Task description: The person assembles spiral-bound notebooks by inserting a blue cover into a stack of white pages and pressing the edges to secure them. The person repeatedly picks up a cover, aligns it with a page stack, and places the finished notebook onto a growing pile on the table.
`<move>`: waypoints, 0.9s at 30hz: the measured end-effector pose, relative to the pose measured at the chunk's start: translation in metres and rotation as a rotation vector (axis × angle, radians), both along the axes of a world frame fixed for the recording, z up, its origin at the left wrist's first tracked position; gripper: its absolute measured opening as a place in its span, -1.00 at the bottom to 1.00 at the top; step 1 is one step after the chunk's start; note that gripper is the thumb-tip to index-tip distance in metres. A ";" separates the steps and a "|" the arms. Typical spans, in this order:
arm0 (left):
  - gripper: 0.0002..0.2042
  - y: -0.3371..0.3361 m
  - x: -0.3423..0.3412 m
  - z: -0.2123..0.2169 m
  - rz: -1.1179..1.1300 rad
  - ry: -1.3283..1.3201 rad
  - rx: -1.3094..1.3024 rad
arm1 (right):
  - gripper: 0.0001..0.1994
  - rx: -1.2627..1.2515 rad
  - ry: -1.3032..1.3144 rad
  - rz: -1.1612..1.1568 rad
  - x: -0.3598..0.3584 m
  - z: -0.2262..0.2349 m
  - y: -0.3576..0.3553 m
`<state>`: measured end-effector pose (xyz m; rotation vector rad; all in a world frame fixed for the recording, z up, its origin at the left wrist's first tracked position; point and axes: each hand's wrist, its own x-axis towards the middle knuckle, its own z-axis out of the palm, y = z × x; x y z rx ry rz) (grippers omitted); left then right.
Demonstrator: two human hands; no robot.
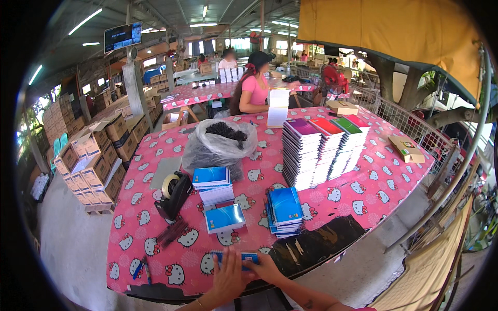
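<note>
A small blue notebook (251, 256) lies at the table's near edge, partly covered by my hands. My left hand (231, 270) rests on its left part, fingers stretched out. At the right end my right hand (263, 268) grips the notebook, its thumb over the top. Just beyond lies a short stack of blue notebooks (225, 218), with a taller blue-covered stack (212, 181) behind it. To the right stands a stack of blue spiral notebooks (285, 206).
A black tape dispenser (174, 199) and pens (142, 270) are at left. A clear plastic bag (207, 155) holds black material. Tall purple (302, 150), red and green notebook stacks stand right. A worn black strip (319, 243) lies nearby. A person (254, 93) sits across the table.
</note>
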<state>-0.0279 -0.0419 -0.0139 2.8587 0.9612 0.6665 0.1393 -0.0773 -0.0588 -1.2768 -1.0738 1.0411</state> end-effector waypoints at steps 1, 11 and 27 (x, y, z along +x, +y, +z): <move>-0.19 0.007 0.003 0.004 0.034 -0.004 0.054 | -0.71 0.036 -0.015 0.019 0.000 0.000 0.001; -0.24 0.015 0.010 0.018 0.004 -0.018 0.032 | -0.70 0.040 0.038 0.030 0.001 -0.008 0.009; -0.85 0.038 0.006 0.014 -0.147 -0.181 0.060 | -0.70 0.075 -0.230 0.142 0.019 -0.015 0.009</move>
